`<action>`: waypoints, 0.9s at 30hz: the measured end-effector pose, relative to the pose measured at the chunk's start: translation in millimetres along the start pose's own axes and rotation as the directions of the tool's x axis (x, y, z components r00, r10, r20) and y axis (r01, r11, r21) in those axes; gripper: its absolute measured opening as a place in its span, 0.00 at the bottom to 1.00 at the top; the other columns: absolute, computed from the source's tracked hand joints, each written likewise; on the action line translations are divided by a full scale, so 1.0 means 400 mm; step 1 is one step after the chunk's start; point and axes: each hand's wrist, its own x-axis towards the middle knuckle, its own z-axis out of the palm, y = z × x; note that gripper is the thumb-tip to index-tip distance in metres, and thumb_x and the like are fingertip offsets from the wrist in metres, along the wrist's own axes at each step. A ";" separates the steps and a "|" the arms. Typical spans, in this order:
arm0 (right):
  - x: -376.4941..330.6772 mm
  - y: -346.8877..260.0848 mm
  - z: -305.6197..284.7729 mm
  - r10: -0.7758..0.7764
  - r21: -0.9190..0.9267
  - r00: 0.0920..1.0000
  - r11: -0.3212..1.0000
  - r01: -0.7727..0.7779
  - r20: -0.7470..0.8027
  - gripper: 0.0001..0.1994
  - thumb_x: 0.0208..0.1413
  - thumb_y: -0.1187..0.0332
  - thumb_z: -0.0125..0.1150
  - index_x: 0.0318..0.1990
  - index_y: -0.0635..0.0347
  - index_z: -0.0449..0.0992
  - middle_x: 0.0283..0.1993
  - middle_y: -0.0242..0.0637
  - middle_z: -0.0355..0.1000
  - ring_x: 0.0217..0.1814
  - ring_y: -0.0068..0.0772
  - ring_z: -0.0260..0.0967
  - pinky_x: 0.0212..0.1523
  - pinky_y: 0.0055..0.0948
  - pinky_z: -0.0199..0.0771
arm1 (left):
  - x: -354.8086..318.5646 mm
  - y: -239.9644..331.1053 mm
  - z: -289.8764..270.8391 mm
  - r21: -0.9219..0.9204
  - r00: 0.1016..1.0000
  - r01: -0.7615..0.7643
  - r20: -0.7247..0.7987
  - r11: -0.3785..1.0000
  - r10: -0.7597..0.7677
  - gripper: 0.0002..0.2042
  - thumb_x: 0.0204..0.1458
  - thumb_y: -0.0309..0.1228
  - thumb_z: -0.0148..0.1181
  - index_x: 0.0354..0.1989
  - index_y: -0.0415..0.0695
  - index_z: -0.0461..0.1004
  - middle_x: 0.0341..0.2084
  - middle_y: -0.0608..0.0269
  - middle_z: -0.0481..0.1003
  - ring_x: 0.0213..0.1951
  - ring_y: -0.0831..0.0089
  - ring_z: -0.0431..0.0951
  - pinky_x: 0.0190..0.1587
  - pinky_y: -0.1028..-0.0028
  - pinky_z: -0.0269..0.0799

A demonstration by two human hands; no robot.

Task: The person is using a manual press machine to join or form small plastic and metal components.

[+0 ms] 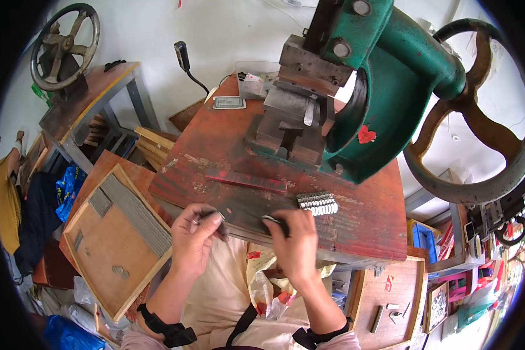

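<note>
Two wooden trays hold grey strips and loose metal bits. Over the table's near edge, the left hand pinches a small shiny piece (the right hand a pale sliver, partly hidden).

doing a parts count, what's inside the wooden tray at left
The wooden tray holds a band of grey strips along its right side, a smaller grey block near the upper end, and loose grey pieces. Anything beneath them is covered.

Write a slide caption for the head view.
Left hand and right hand before a green press, silver pieces on red table.
</note>
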 end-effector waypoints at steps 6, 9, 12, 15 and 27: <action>-0.052 -0.013 -0.135 0.488 0.628 0.854 0.611 -0.481 0.179 0.07 0.52 0.74 0.62 0.36 0.68 0.74 0.28 0.29 0.72 0.28 0.14 0.65 0.29 0.18 0.67 | -0.051 0.028 0.062 0.115 0.891 0.429 0.108 0.896 -0.441 0.10 0.50 0.22 0.60 0.40 0.33 0.72 0.30 0.55 0.76 0.29 0.69 0.79 0.32 0.74 0.78; -0.078 -0.050 -0.139 0.447 0.485 0.770 0.600 -0.636 0.455 0.08 0.53 0.72 0.61 0.35 0.69 0.74 0.26 0.30 0.72 0.28 0.13 0.66 0.28 0.15 0.65 | -0.064 0.021 0.080 0.205 0.807 0.540 0.148 0.816 -0.572 0.13 0.49 0.22 0.60 0.42 0.29 0.71 0.33 0.53 0.76 0.33 0.69 0.79 0.38 0.75 0.79; -0.099 -0.047 -0.125 0.458 0.414 0.757 0.644 -0.644 0.466 0.08 0.52 0.72 0.62 0.35 0.69 0.74 0.25 0.31 0.72 0.26 0.14 0.65 0.26 0.15 0.64 | -0.077 0.017 0.082 0.253 0.798 0.516 0.207 0.819 -0.566 0.10 0.50 0.19 0.59 0.41 0.29 0.72 0.32 0.55 0.76 0.34 0.72 0.78 0.40 0.77 0.78; -0.098 -0.046 -0.140 0.405 0.375 0.769 0.699 -0.609 0.495 0.08 0.51 0.72 0.63 0.33 0.70 0.75 0.23 0.32 0.72 0.24 0.14 0.64 0.25 0.17 0.64 | -0.085 0.018 0.074 0.299 0.752 0.560 0.207 0.773 -0.625 0.11 0.47 0.18 0.61 0.40 0.29 0.73 0.32 0.52 0.76 0.33 0.69 0.79 0.40 0.73 0.79; -0.146 -0.067 -0.134 0.340 0.368 0.859 0.797 -0.479 0.382 0.06 0.50 0.74 0.63 0.32 0.69 0.75 0.25 0.37 0.73 0.24 0.18 0.66 0.27 0.21 0.66 | -0.122 0.024 0.087 0.347 0.775 0.496 0.237 0.796 -0.586 0.15 0.45 0.18 0.62 0.43 0.30 0.71 0.32 0.53 0.76 0.34 0.70 0.79 0.38 0.75 0.78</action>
